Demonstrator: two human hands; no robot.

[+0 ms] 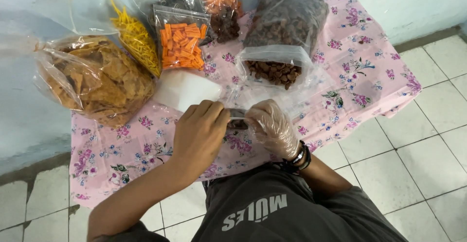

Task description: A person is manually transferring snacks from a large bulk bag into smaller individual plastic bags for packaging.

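Near the table's front edge, both hands pinch a small clear bag. Bare left hand curls knuckles-up; gloved right hand mirrors it.

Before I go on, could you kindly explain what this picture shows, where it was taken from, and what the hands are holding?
There is one picture, taken by a camera on a person's head, looking down at their own two hands. No machine is involved. The left hand is bare; the right hand wears a clear plastic glove and dark wristbands. Together their fingers pinch a small clear bag with dark snacks inside. In front lies a table under a pink floral cloth. On it sit bags of tan chips, yellow sticks, orange sticks and brown round snacks, plus a stack of empty clear bags.
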